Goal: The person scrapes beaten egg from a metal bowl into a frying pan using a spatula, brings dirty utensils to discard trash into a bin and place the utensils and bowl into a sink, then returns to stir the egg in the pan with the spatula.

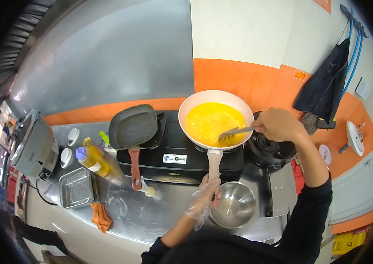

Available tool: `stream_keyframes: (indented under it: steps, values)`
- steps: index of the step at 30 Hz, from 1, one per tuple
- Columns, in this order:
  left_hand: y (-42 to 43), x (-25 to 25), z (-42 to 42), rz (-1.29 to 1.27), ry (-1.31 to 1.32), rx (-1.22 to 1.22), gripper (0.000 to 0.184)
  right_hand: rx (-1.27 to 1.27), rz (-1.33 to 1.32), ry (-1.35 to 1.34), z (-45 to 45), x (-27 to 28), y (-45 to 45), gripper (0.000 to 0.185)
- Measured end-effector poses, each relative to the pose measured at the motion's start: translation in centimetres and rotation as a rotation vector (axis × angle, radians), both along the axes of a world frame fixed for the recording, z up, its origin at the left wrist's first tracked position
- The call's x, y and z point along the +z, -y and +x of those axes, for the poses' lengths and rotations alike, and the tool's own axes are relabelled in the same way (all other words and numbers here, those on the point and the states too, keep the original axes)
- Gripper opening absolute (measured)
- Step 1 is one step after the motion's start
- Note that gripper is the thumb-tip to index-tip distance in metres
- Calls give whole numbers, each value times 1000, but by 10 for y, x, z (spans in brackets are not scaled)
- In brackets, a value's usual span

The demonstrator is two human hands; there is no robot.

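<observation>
Black sleeves (305, 211) lead to the left hand (208, 193), wrapped in clear plastic and clamped round the handle (214, 163) of the pan (197, 100) on the stove (144, 166), and the right hand (279, 124), gripping a spatula (235, 130) in yellow liquid (213, 118) already spread across the pan but, it seems, largely unset

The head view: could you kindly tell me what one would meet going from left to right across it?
Grey appliance, clear rectangular dish, square pan, round pan with yellow liquid, hanging black cloth, white washbasin.
</observation>
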State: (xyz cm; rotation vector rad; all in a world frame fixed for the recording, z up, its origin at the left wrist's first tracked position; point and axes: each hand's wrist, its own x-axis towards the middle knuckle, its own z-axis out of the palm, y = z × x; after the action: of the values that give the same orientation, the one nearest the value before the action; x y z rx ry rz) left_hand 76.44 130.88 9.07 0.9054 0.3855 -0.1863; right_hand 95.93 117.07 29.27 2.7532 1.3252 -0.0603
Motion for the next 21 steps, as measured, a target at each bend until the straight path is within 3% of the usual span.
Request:
stream_keyframes:
  steps: [12, 14, 21]
  values:
    - [-6, 2, -2, 28, 2, -26, 43, -149, -6, 69, 34, -47, -60, 22]
    - [-19, -1, -3, 3, 57, -106, 36, -158, 37, 83, 42, -59, -65, 22]
    - [-57, 30, -16, 49, -46, -161, 38, -209, 41, 109, 52, -76, -61, 23]
